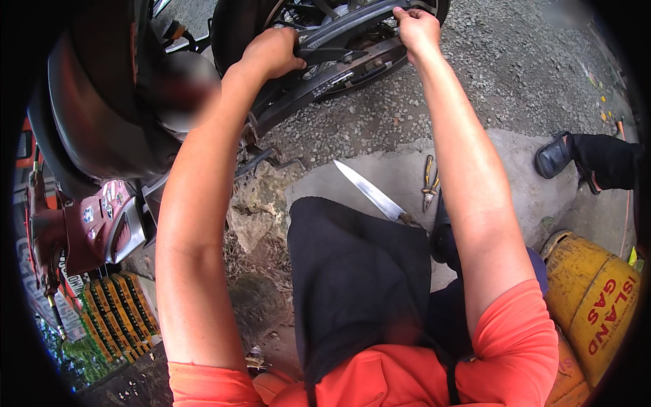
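At the top of the view, a long dark curved strip [349, 26] lies across the spokes of a motorcycle wheel [236, 34]. My left hand [273, 54] is closed round its left end, thumb pointing right. At the strip's right end my right hand [416, 28] pinches it near the tyre's edge. Whether the strip is fixed to the motorcycle, I cannot tell. A dark swingarm [339, 80] runs just below it. On the concrete in front of my knee lie a long-bladed knife [369, 190] and pliers [428, 184] with yellow and black handles.
The motorcycle's dark body [102, 102] fills the upper left, with a maroon stickered part [102, 214] below. A yellow gas cylinder [586, 292] stands at the lower right. Another person's black shoe [553, 156] rests on the concrete. Gravel [502, 74] spreads beyond; a rough rock [261, 200] sits left of my knee.
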{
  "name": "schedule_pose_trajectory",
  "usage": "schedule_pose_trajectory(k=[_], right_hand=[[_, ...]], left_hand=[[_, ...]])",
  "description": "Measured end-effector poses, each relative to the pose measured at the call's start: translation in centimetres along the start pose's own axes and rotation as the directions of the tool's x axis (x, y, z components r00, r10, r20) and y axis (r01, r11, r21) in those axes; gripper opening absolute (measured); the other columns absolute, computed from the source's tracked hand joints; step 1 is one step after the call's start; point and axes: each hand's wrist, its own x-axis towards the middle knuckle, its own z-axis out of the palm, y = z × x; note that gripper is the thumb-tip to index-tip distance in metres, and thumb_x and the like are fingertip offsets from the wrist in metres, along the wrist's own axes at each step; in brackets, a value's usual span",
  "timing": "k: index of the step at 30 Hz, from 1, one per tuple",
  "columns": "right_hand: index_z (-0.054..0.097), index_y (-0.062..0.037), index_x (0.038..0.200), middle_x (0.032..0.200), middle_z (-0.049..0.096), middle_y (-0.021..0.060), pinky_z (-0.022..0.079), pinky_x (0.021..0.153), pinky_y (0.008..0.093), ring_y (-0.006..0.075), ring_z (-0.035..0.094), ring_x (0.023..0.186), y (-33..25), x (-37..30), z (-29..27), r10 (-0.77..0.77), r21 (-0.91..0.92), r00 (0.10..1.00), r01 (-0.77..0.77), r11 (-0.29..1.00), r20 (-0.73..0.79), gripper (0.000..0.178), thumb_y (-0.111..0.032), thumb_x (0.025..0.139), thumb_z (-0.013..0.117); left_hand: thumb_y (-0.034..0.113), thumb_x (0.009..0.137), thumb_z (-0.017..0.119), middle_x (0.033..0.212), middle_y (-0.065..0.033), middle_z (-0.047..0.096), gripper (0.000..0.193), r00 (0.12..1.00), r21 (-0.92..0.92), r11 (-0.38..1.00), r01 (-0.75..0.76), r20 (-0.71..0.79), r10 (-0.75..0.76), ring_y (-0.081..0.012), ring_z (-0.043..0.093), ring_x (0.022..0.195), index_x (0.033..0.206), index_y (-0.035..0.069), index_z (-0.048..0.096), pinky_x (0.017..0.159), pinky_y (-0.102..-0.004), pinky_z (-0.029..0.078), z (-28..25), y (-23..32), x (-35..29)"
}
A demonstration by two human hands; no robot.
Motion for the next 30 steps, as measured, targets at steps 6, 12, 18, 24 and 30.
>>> schedule_pose_trajectory(k=[6,12,18,24,30], right_hand=[[0.068,0.0022,0.095,0.083,0.066,0.0039,0.046,0.063,0.0289,0.0110,0.057,0.073,0.7,-0.8,-0.1,0.070,0.093,0.998,-0.069,0.993,-0.002,0.025,-0.022,0.089,0.072],[0.069,0.0055,0.095,0.089,0.071,0.0111,0.049,0.075,0.0314,0.0158,0.063,0.081,1.1,-0.1,-0.1,0.117,0.153,0.993,-0.120,0.981,0.031,0.028,-0.019,0.084,0.074],[0.066,0.0070,0.108,0.098,0.070,0.0135,0.050,0.077,0.0328,0.0184,0.063,0.087,1.2,-0.1,-2.4,0.210,0.137,0.977,-0.213,0.967,0.037,0.037,-0.024,0.089,0.070],[0.063,0.0039,0.115,0.102,0.070,0.0212,0.051,0.084,0.0381,0.0307,0.067,0.095,-0.7,-1.0,-10.5,0.215,-0.749,0.841,0.290,0.596,0.497,0.043,-0.029,0.088,0.068],[0.061,0.0012,0.119,0.108,0.066,0.0260,0.050,0.089,0.0449,0.0408,0.062,0.104,-12.0,-12.1,-13.9,0.552,-0.642,0.474,0.752,0.153,0.686,0.043,-0.025,0.085,0.069]], left_hand=[[0.027,0.073,0.079,0.097,-0.0221,0.069,0.044,0.999,-0.053,0.998,-0.037,-0.022,0.036,-0.0377,0.066,0.095,0.101,-0.003,0.066,0.085,-0.0426,0.051,0.1,-0.3,-0.3],[0.030,0.078,0.076,0.099,-0.0212,0.069,0.042,1.000,-0.046,0.999,-0.005,0.017,0.005,-0.0368,0.066,0.097,0.105,-0.001,0.067,0.087,-0.0430,0.052,-0.2,-0.3,-0.8],[0.031,0.085,0.069,0.109,-0.0197,0.066,0.043,0.871,-0.183,0.980,-0.080,-0.492,-0.021,-0.0373,0.066,0.095,0.116,0.002,0.064,0.085,-0.0428,0.052,-1.5,4.5,-5.6],[0.028,0.086,0.070,0.107,-0.0164,0.066,0.040,0.914,-0.856,0.375,-0.356,-0.235,0.330,-0.0278,0.068,0.080,0.114,0.000,0.064,0.076,-0.0395,0.053,7.8,18.0,-13.6],[0.024,0.086,0.069,0.104,-0.0166,0.070,0.036,0.992,-0.935,0.349,0.060,0.095,0.085,-0.0342,0.066,0.098,0.115,0.003,0.065,0.083,-0.0434,0.052,23.4,26.2,-14.3]])
